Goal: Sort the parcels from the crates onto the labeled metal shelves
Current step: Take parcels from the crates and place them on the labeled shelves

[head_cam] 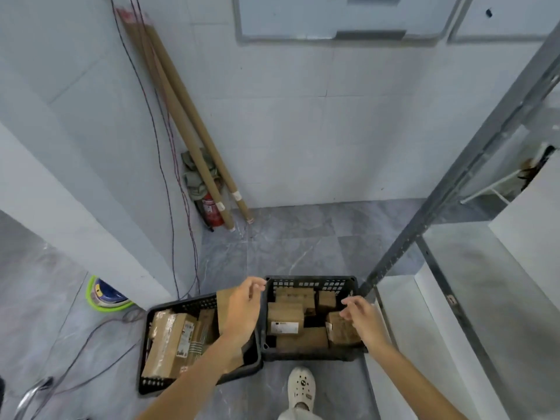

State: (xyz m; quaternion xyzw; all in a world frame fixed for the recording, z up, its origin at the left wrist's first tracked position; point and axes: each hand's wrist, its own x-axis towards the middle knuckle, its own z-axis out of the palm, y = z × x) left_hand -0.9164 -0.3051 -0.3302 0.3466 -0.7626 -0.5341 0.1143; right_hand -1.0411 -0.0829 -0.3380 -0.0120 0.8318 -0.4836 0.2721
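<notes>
Two black plastic crates stand side by side on the grey floor. The left crate (148,331) holds several brown cardboard parcels (168,341), some taped. The right crate (312,281) holds several smaller brown parcels, one with a white label (285,321). My left hand (242,307) hovers over the gap between the crates, fingers loosely apart, holding nothing. My right hand (362,316) hangs above the right crate's right side, over a crumpled parcel (339,328), fingers apart and holding nothing. The metal shelf unit (448,189) rises at the right, its white boards (472,268) bare.
Long cardboard tubes (188,116) lean in the corner above a red fire extinguisher (212,212). Thin cables (169,177) run down the wall and across the floor at left. A green-rimmed round object (104,295) lies by the white column. My white shoe (301,386) stands before the crates.
</notes>
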